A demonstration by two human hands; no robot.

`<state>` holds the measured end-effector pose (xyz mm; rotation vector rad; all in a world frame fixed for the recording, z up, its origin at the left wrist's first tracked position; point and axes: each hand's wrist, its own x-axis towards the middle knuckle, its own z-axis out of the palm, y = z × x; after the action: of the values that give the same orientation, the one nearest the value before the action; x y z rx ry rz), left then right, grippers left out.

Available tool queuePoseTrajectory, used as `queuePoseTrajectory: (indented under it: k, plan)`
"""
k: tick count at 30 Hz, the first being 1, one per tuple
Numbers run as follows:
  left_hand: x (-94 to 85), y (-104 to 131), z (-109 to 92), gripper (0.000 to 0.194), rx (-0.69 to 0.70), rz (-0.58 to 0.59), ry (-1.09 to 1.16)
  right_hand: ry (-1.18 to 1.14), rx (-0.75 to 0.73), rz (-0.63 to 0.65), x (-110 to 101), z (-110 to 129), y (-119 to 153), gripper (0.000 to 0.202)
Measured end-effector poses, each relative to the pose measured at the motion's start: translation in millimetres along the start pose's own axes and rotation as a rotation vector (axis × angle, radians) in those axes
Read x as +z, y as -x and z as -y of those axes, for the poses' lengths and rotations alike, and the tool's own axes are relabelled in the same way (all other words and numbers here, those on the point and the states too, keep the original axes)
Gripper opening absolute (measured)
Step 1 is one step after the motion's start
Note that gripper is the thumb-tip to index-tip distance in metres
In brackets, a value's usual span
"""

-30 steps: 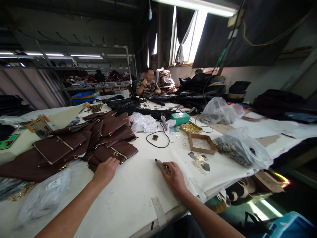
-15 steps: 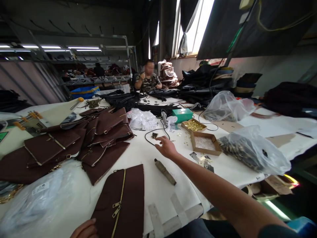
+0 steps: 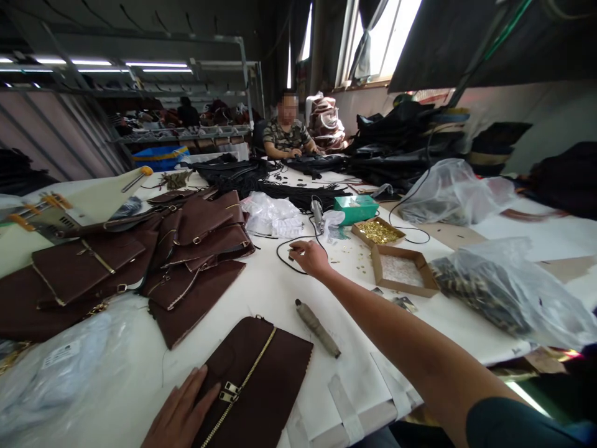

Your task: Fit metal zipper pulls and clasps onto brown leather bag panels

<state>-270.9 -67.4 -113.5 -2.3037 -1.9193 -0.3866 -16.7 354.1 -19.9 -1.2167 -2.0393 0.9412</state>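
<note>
A brown leather bag piece with a brass zipper and two pulls lies slanted at the near edge of the table. My left hand rests flat on its left side, fingers spread. Farther off, my right hand is over the white tabletop beside a looped black cable, its thumb and fingers pinched on something small and dark that I cannot make out. A tape-wrapped tool lies between the bag piece and my right forearm.
Brown bag pieces are piled at left. A green box, a box of gold pieces and an open carton stand right of my hand. Plastic bags lie at both sides. A person sits across the table.
My left hand has moved up onto the bag piece, which has turned clockwise. My right fingers have closed where the small dark pieces lay. The view has shifted, and the person across has lowered a hand.
</note>
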Motion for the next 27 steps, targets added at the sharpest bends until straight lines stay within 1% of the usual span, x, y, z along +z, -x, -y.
queuePoseTrajectory:
  k: [1, 3, 4, 5, 6, 7, 8, 9, 10, 11, 13, 15, 18, 22, 27]
  plan:
    - [-6.5, -9.1, 1.4, 0.099, 0.025, 0.034, 0.023, -0.063, 0.003, 0.018, -5.0, 5.2, 10.4, 0.029]
    - [-22.2, -27.8, 0.6, 0.090, 0.001, 0.054, 0.070, -0.181, 0.002, 0.068, -12.7, 17.2, 39.1, 0.037]
    - [-30.8, -37.3, -3.4, 0.080, -0.048, 0.027, 0.103, -0.279, 0.010, 0.097, -14.5, 23.7, 57.4, 0.041]
    - [-39.6, -46.8, -10.6, 0.069, -0.126, -0.023, 0.153, -0.412, 0.026, 0.126, -14.6, 30.5, 77.8, 0.043]
    - [-48.4, -56.3, -20.9, 0.060, -0.221, -0.072, 0.224, -0.574, 0.051, 0.154, -12.9, 37.6, 99.8, 0.044]
    - [-57.3, -65.5, -33.9, 0.055, -0.319, -0.125, 0.319, -0.749, 0.087, 0.178, -9.7, 45.0, 122.6, 0.044]
    - [-66.1, -74.4, -48.7, 0.052, -0.413, -0.147, 0.429, -0.916, 0.128, 0.198, -5.2, 52.8, 145.5, 0.044]
    - [-74.6, -82.8, -64.5, 0.052, -0.502, -0.132, 0.552, -1.051, 0.168, 0.207, 0.0, 61.0, 167.5, 0.044]
    - [-82.5, -90.3, -80.2, 0.053, -0.575, -0.111, 0.700, -1.135, 0.200, 0.213, 5.3, 69.3, 188.2, 0.043]
    - [-89.7, -96.7, -95.0, 0.056, -0.628, -0.121, 0.858, -1.189, 0.224, 0.216, 10.2, 77.6, 206.7, 0.041]
    - [-101.9, -105.2, -120.0, 0.058, -0.681, -0.153, 1.099, -1.247, 0.246, 0.228, 17.4, 92.4, 236.5, 0.038]
    - [-111.1, -107.3, -137.9, 0.055, -0.700, -0.214, 1.212, -1.262, 0.238, 0.242, 20.0, 103.1, 256.6, 0.037]
    - [-121.3, -101.2, -154.4, 0.049, -0.705, -0.285, 1.253, -1.264, 0.222, 0.259, 17.4, 110.8, 274.4, 0.039]
    - [-129.7, -89.5, -165.9, 0.047, -0.701, -0.315, 1.247, -1.279, 0.209, 0.272, 11.2, 112.8, 289.4, 0.042]
    - [-138.0, -82.4, -175.4, 0.042, -0.689, -0.296, 1.145, -1.300, 0.200, 0.303, 7.0, 110.7, 301.5, 0.042]
